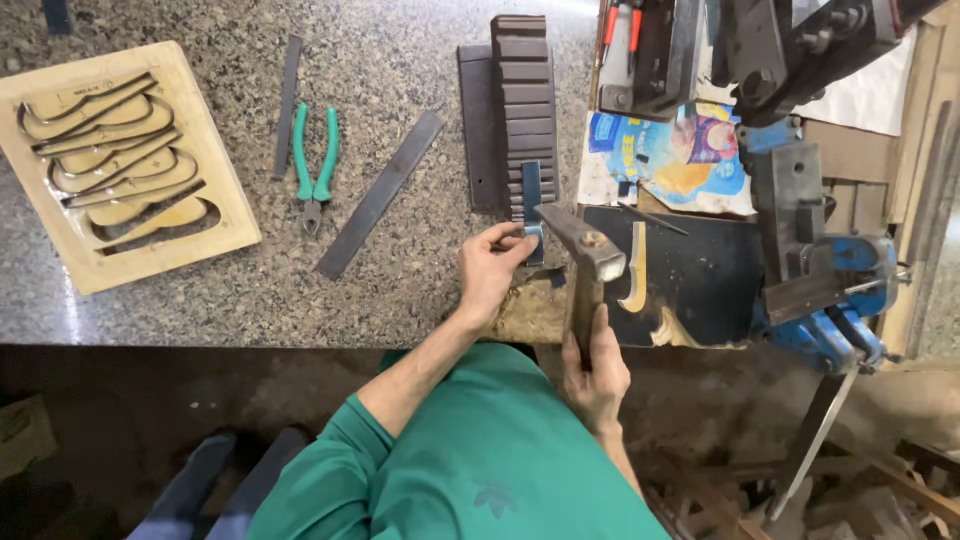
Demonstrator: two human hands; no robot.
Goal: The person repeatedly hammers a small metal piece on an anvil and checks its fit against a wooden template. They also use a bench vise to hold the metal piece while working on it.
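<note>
Only one view here, the head cam looking down. Left hand (492,268) is pinching one small blue-grey metal strip (531,205), holding it upright on the bench edge. Right hand (594,372) is wrapped tight around the wooden handle of one hammer (585,262), whose steel head sits just right of the strip, close to the left fingertips.

Beyond the left hand lies a ribbed stack of dark flat bars (526,100). Further left of that hand: two loose flat steel strips, a long one (380,194) and a thinner one (288,106), with one pair of green-handled pliers (315,165) between them. Way off left, one pale wooden board (225,180) with curved steel blades set in it, on speckled granite (200,290). Right of the hammer, one blue bench vise (835,285), chunky cast metal.
</note>
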